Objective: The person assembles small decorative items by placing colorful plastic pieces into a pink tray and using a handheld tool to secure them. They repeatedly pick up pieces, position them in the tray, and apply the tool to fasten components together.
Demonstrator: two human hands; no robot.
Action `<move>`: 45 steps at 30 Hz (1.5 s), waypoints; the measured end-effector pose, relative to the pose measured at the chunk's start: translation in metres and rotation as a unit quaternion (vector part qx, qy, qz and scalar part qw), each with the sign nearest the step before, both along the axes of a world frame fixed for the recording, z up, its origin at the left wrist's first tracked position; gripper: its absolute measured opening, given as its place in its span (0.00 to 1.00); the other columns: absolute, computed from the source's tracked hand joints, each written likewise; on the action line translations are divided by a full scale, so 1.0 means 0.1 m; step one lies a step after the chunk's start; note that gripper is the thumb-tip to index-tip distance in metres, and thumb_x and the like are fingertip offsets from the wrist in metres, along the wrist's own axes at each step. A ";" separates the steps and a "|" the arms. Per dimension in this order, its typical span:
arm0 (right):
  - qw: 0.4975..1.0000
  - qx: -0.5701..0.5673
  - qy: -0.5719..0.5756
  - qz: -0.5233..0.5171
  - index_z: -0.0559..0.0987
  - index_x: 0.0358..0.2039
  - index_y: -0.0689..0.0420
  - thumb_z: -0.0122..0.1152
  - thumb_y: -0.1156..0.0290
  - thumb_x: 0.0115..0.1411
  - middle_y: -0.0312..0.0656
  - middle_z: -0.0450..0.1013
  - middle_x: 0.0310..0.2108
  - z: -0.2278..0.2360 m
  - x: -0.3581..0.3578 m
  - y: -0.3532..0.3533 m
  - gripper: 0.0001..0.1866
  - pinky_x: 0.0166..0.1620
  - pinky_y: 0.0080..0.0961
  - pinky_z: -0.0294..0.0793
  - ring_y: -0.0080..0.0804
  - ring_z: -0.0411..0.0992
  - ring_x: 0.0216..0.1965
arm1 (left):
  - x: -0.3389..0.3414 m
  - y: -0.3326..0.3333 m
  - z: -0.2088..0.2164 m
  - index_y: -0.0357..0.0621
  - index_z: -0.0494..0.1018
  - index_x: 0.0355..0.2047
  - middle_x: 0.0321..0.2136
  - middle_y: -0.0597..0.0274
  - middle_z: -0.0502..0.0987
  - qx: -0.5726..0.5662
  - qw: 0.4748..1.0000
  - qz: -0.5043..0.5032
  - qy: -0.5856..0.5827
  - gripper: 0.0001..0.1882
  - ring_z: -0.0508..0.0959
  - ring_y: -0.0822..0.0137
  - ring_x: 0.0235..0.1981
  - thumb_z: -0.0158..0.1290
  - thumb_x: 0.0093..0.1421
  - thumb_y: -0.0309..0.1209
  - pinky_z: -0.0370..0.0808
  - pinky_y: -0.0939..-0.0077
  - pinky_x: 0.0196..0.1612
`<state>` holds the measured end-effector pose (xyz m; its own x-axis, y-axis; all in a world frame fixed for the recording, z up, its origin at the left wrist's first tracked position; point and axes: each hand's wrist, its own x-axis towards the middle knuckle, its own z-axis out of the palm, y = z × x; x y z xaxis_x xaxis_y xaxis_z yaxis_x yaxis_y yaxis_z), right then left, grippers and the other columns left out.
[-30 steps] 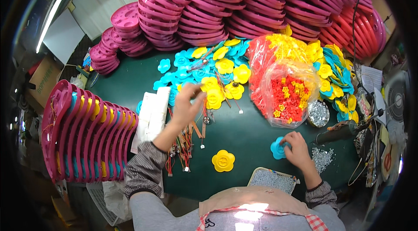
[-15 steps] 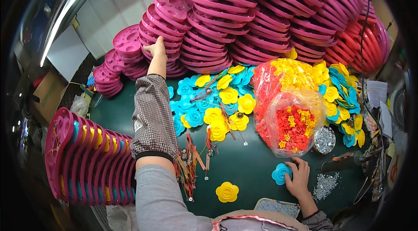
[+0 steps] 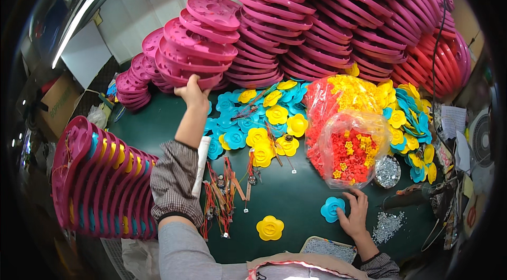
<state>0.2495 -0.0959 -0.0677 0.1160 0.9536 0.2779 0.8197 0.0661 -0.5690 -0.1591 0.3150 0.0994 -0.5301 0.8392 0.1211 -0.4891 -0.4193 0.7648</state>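
My left hand (image 3: 193, 93) reaches far forward and is closed on the near edge of several stacked pink plastic discs (image 3: 193, 61), which lean out from the pile. The thumb and part of the fingers are hidden under or behind the rim. My right hand (image 3: 357, 217) rests on the table with its fingers apart. Its thumb is at the right edge of a blue flower-shaped plastic piece (image 3: 331, 210); whether they touch I cannot tell. A yellow flower-shaped piece (image 3: 270, 228) lies alone to the left of it.
Tall pink disc stacks (image 3: 274, 31) line the back. At left stands a row of pink discs with flowers fitted (image 3: 105, 185). Wired parts (image 3: 219, 195), loose flowers (image 3: 232, 116), a bag of small red and yellow pieces (image 3: 343, 158), a screw dish (image 3: 387, 171) and a screw tray (image 3: 330, 249) sit around.
My left hand has come nearer and lower, and several pink discs have come forward with it. The right hand's fingers have shifted off the blue flower toward its right side.
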 end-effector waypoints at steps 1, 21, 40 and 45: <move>1.000 0.010 0.018 0.007 0.77 0.57 0.58 0.70 0.61 0.57 0.56 0.65 0.60 0.00 -0.01 0.02 0.29 0.63 0.51 0.63 0.58 0.63 0.61 | -0.01 -0.25 -0.04 0.57 0.46 0.70 0.67 0.54 0.58 0.029 0.999 -0.037 -0.011 0.45 0.70 0.45 0.63 0.55 0.57 0.18 0.79 0.28 0.53; 0.884 -0.091 0.433 0.153 0.49 0.77 0.55 0.66 0.53 0.67 0.54 0.49 0.74 0.69 -0.95 1.33 0.49 0.63 0.48 0.72 0.52 0.64 0.69 | 0.18 -2.29 -1.33 0.39 0.62 0.69 0.66 0.46 0.67 -0.087 0.968 -0.090 -0.215 0.28 0.71 0.46 0.66 0.42 0.70 0.33 0.78 0.37 0.62; 0.536 -0.172 0.825 0.049 0.80 0.38 0.55 0.66 0.70 0.63 0.41 0.83 0.38 0.51 -1.32 2.46 0.05 0.45 0.29 0.86 0.32 0.83 0.40 | 0.42 -2.57 -1.40 0.38 0.52 0.75 0.72 0.55 0.60 -0.113 0.989 0.007 -0.092 0.36 0.54 0.63 0.76 0.49 0.75 0.44 0.45 0.58 0.77; 0.592 -0.222 0.758 0.159 0.79 0.51 0.56 0.65 0.66 0.66 0.41 0.82 0.43 0.54 -1.71 1.44 0.15 0.43 0.30 0.85 0.32 0.82 0.43 | 1.09 -2.93 -1.03 0.41 0.40 0.78 0.71 0.52 0.59 0.037 0.981 -0.191 0.016 0.43 0.61 0.60 0.71 0.54 0.71 0.26 0.55 0.63 0.74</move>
